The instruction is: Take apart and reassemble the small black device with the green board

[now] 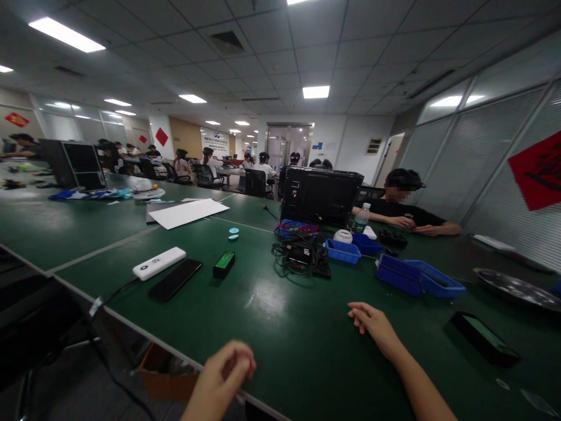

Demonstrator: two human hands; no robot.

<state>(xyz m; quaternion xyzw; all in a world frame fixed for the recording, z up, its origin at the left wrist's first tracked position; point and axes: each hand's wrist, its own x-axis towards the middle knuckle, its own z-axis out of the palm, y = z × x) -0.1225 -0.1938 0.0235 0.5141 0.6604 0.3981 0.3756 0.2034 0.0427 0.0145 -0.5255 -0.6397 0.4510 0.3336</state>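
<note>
My left hand (230, 365) is over the near edge of the green table (302, 327), its fingers curled in towards the thumb and nothing visible in them. Farther right, my right hand (372, 324) is low over the tabletop, fingers loosely bent and a little apart, holding nothing. Beyond my left hand lie a small black box with a green top (224, 264), a black smartphone (176, 279) and a white power bank (159, 263) with a cable. To the right of my right hand sits a longer black box with a green panel (484, 338).
Blue trays (342, 251), a tangle of black cables (291, 251) and a monitor (322, 196) stand ahead. A metal dish (519, 286) is at right; white paper (188, 213) lies at left. Across the table sits a person (403, 204). Below the edge is a cardboard box (169, 374).
</note>
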